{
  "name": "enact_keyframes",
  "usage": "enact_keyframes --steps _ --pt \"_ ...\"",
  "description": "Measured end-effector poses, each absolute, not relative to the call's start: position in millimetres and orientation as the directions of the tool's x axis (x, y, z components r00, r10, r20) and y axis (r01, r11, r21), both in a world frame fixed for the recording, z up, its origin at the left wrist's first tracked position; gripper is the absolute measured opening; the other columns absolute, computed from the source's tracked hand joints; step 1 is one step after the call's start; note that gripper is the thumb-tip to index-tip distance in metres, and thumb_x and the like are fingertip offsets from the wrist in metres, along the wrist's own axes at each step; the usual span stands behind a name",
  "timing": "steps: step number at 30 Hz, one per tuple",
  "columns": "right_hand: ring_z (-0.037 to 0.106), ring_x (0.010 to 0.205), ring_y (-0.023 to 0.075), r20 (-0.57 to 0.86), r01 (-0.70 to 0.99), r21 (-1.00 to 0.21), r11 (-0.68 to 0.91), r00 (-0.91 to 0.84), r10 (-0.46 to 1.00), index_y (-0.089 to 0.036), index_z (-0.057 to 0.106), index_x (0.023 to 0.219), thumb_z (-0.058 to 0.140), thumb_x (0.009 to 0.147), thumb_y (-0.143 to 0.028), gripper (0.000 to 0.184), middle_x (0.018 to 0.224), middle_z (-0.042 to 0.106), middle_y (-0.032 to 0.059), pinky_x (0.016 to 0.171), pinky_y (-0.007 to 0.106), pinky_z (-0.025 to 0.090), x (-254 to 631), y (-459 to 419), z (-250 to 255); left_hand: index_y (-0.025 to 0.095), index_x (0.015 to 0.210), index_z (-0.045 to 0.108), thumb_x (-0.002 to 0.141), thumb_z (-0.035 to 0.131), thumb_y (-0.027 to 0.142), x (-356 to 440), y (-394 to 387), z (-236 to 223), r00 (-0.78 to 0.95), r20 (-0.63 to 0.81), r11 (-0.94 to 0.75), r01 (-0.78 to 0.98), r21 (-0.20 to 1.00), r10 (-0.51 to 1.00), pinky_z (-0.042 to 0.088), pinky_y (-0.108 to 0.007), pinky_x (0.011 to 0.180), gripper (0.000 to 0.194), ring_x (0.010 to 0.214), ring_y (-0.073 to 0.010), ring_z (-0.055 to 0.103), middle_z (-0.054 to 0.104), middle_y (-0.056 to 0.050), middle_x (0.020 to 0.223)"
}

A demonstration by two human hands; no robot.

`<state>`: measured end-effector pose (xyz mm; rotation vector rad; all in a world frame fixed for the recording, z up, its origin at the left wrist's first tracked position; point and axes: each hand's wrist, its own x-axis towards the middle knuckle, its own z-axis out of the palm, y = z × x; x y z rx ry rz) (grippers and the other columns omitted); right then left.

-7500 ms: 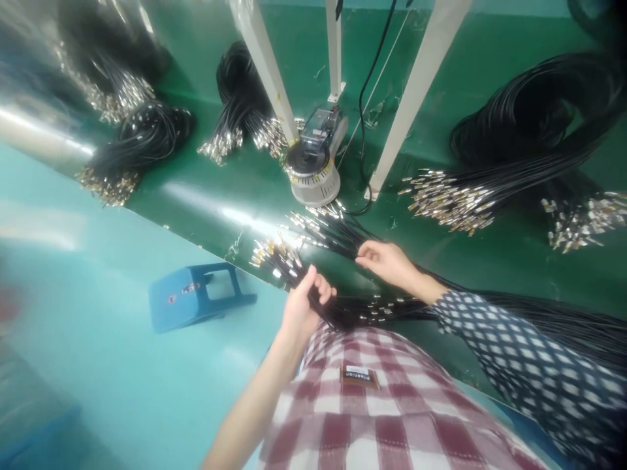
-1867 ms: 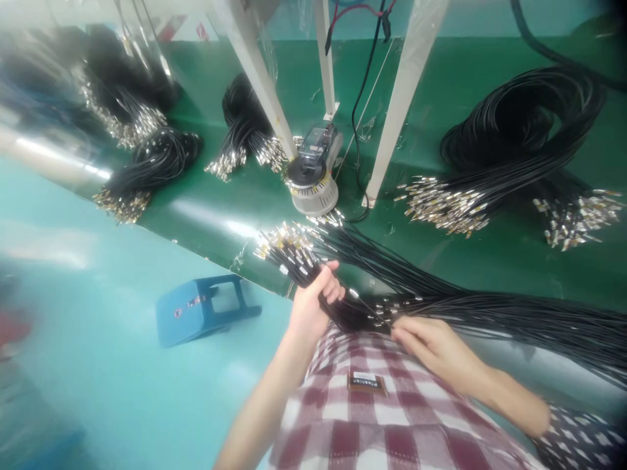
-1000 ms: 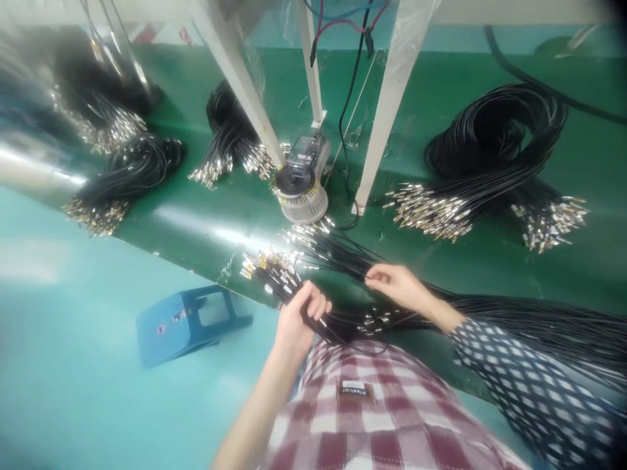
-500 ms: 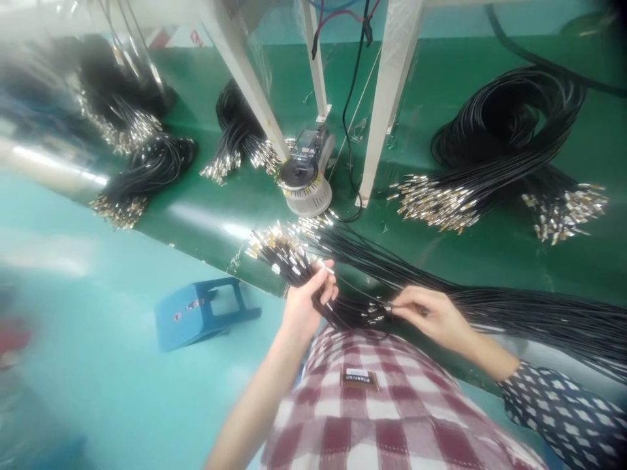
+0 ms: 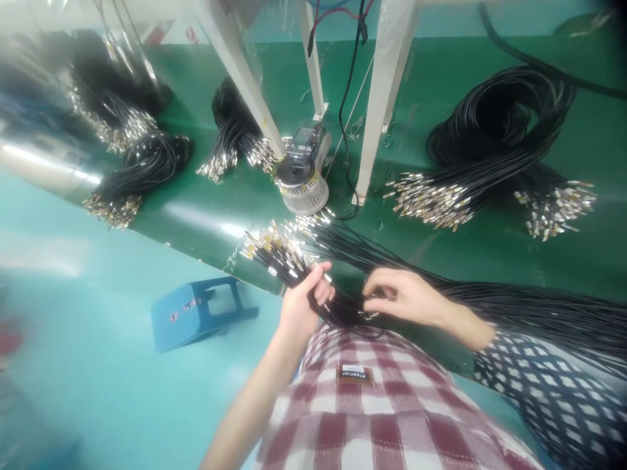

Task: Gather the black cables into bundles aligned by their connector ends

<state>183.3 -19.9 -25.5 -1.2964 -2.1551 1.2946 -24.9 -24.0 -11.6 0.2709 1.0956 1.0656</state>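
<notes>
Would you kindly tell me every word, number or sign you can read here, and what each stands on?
"Pfashion" (probable reading): dark label on the checked apron.
Too small to read: any print on the white strip along that label.
Too blurred to read: markings on the blue plastic stool.
Too blurred to read: red-and-white sign in the background.

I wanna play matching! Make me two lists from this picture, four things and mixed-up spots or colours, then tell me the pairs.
Things:
1. Left hand
2. Blue plastic stool
3. Round pale-grey machine
4. Big coil of black cables

Matches:
A. On the green work surface, at the picture's right
B. On the turquoise floor
C. Near the foot of a white leg
D. Gripping black metal-tipped cables

Pairs: 1-D, 2-B, 3-C, 4-A
</notes>
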Motion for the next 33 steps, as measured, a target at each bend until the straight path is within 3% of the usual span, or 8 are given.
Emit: enact_keyframes --steps 4,8,11,16,20,25,30,33 --pt "0.053 0.065 0.0108 -0.016 0.523 -0.824 0.217 -0.406 0.914 -0.019 0.065 0.086 0.054 0.093 -0.037 0.023 0.084 0.065 0.0018 0.064 0.024 0.040 128 -4 -8 0.008 0.087 0.071 0.073 0.073 0.029 -24 -23 -12 0.054 -0.605 0.524 -0.564 0.638 0.795 0.031 -0.020 0.047 0.025 0.040 -0.0050 0.033 0.037 0.007 0.040" --pt "0.054 0.067 0.0126 0.051 0.511 -0.805 0.303 -0.449 0.892 -0.019 0.062 0.081 0.050 0.095 -0.036 0.025 0.076 0.062 0.0016 0.067 0.025 0.041 128 -17 -25 0.007 0.087 0.070 0.073 0.072 0.026 -25 -24 -13 0.042 -0.616 0.523 -0.575 0.629 0.787 0.028 -0.020 0.046 0.024 0.038 -0.0045 0.031 0.035 0.008 0.039" --pt "0.055 0.068 0.0140 0.036 0.540 -0.769 0.343 -0.498 0.866 -0.019 0.061 0.080 0.049 0.096 -0.037 0.026 0.073 0.062 0.0024 0.068 0.027 0.041 170 -45 -49 0.007 0.088 0.069 0.075 0.070 0.024 -26 -25 -16 0.051 -0.593 0.501 -0.596 0.627 0.803 0.030 -0.022 0.048 0.021 0.038 -0.0047 0.030 0.034 0.008 0.039" --pt "0.060 0.083 0.0185 -0.003 0.606 -0.694 0.390 -0.544 0.839 -0.020 0.063 0.086 0.053 0.094 -0.032 0.018 0.088 0.067 0.0059 0.077 0.034 0.044 220 -70 -70 0.007 0.087 0.068 0.075 0.070 0.023 -27 -25 -18 0.041 -0.605 0.498 -0.615 0.612 0.795 0.030 -0.022 0.049 0.020 0.039 -0.0047 0.030 0.034 0.008 0.040" --pt "0.058 0.093 0.0208 -0.013 0.581 -0.737 0.346 -0.523 0.852 -0.020 0.062 0.101 0.053 0.094 -0.036 0.020 0.101 0.067 0.0085 0.083 0.036 0.045 200 -58 -62 0.008 0.088 0.068 0.077 0.069 0.024 -28 -24 -18 0.053 -0.601 0.501 -0.613 0.611 0.798 0.032 -0.022 0.050 0.019 0.040 -0.0050 0.030 0.034 0.009 0.040" --pt "0.056 0.071 0.0160 -0.079 0.544 -0.800 0.253 -0.514 0.854 -0.020 0.059 0.078 0.036 0.100 -0.032 0.035 0.072 0.062 0.0034 0.067 0.028 0.043 175 -47 -50 0.008 0.091 0.067 0.080 0.068 0.025 -31 -22 -18 0.027 -0.631 0.503 -0.632 0.590 0.776 0.032 -0.022 0.050 0.020 0.041 -0.0048 0.028 0.033 0.009 0.041" --pt "0.056 0.060 0.0122 -0.089 0.541 -0.826 0.156 -0.400 0.912 -0.020 0.056 0.072 0.037 0.099 -0.032 0.034 0.065 0.061 -0.0002 0.060 0.024 0.038 153 -39 -38 0.011 0.109 0.064 0.080 0.068 0.026 -32 -19 -19 0.057 -0.608 0.495 -0.644 0.584 0.792 0.033 -0.022 0.051 0.032 0.043 -0.0056 0.031 0.035 0.009 0.045" --pt "0.055 0.057 0.0126 -0.166 0.592 -0.784 0.188 -0.491 0.855 -0.020 0.058 0.069 0.042 0.096 -0.029 0.033 0.061 0.061 -0.0003 0.058 0.024 0.036 138 -30 -33 0.010 0.097 0.067 0.080 0.069 0.030 -34 -20 -22 0.077 -0.623 0.527 -0.620 0.581 0.778 0.035 -0.022 0.052 0.026 0.043 -0.0055 0.032 0.035 0.008 0.045"
